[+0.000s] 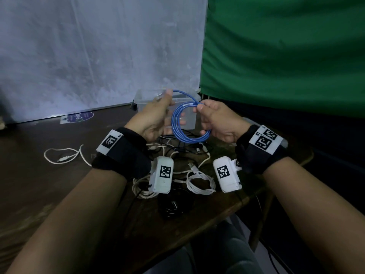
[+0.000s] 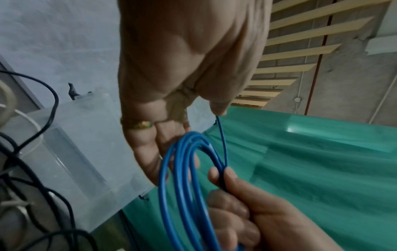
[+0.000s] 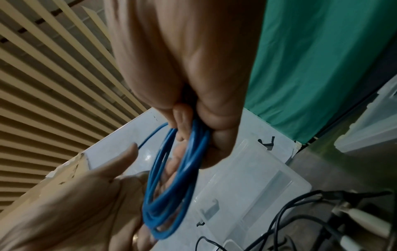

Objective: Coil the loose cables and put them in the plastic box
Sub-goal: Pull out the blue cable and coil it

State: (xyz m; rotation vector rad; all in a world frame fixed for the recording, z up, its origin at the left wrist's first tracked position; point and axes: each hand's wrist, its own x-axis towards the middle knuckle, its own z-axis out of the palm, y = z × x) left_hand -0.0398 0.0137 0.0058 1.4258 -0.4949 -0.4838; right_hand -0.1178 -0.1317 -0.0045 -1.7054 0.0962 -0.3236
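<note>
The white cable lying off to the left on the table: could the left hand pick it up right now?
Probably not yet: the left hand pinches the loose end of the blue cable. The white cable lies unobstructed on the table.

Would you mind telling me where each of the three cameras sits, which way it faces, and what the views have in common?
Head: worn on the head, looking forward and down at the table; shows both forearms, left hand and right hand.
Left wrist: looks along the left hand, which pinches the blue cable; the right hand shows too.
Right wrist: looks along the right hand gripping the coil; the left hand shows too.
Shared: all three show the blue cable and plastic box.
</note>
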